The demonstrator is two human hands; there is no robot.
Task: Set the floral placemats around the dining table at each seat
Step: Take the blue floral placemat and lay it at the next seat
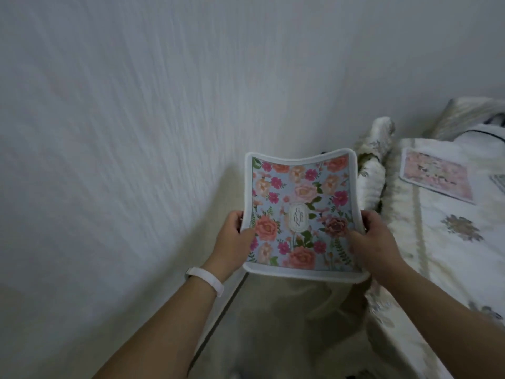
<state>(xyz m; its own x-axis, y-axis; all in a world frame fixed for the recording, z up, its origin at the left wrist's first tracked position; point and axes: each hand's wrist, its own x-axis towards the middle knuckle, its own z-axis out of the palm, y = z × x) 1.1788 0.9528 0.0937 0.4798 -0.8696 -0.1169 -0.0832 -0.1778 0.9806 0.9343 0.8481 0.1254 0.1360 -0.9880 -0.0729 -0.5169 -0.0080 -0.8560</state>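
A floral placemat (300, 203) with a white border, pink and orange flowers on pale blue, hangs in the air in front of me, bent slightly upward at both sides. My left hand (235, 236) grips its left edge, thumb on top. On the other side my right hand (374, 236) grips the right edge the same way. Another floral placemat (437, 176) lies flat on the dining table (426, 242) at the right, which is covered with a white flowered cloth.
A white textured wall (136, 132) fills the left and top. A chair back with a pale padded cover (374, 165) stands between the wall and the table. Beige floor (287, 324) shows below my arms. A white band sits on my left wrist.
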